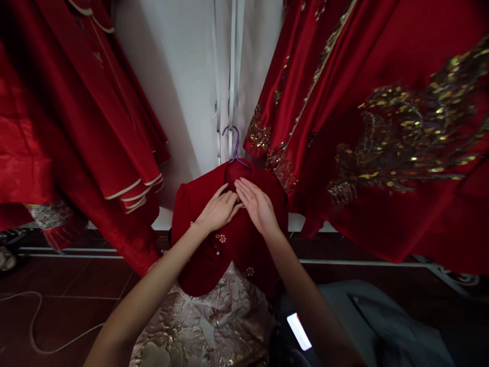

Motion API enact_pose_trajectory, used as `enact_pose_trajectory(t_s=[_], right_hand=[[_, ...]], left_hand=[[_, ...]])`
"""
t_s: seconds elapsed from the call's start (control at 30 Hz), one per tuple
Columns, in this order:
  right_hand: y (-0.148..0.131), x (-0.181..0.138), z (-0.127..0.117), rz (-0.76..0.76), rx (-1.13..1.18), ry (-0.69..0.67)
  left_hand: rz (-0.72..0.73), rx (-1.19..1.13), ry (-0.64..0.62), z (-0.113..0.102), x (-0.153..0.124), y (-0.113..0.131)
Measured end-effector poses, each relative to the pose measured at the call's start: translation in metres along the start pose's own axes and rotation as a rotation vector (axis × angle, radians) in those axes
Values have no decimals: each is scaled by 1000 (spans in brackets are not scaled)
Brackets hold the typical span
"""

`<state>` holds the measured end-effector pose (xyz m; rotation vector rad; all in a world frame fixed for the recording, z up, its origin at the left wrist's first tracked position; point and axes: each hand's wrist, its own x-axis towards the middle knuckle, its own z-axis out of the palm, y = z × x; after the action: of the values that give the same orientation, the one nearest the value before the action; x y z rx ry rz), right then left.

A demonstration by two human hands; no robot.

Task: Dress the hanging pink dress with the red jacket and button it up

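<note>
A dark red jacket (198, 204) with small pearl flower ornaments hangs on a purple hanger (236, 148). Both hands meet on its front, just below the collar. My left hand (220, 210) has its fingers bent and pinched at the jacket's front edge. Close against it, my right hand (257, 205) holds its longer fingers straight and together, while its thumb side presses in at the same spot. Whatever small fastening lies between the fingertips is hidden. Below the jacket spreads a shiny pale gold patterned cloth (214, 316).
Red garments (110, 112) hang at the left, and sequinned red garments (367, 122) at the right. Behind stands a white panel (164, 76) with vertical bars. A pale cable (36, 326) lies on the tiled floor. A lit screen (299, 331) shows near my right forearm.
</note>
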<state>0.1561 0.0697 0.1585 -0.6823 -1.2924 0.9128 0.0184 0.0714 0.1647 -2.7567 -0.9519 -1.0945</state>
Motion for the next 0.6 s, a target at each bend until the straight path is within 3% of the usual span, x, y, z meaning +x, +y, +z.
enact_pose_trajectory(t_s=[0.1,0.23,0.43,0.6], right_hand=[[8,17,13,78,-86,135],[30,27,8,5,-516,397],[52,38,-33,-114,-912,373],[47,43,-68,-99,-1086,359]], left_hand=[[-77,168,102,-4,-11,-5],[-335,420,265,-11,-20,-22],[-501,484,399,-22,-25,-50],[-696,397,218,-42,-35,-77]])
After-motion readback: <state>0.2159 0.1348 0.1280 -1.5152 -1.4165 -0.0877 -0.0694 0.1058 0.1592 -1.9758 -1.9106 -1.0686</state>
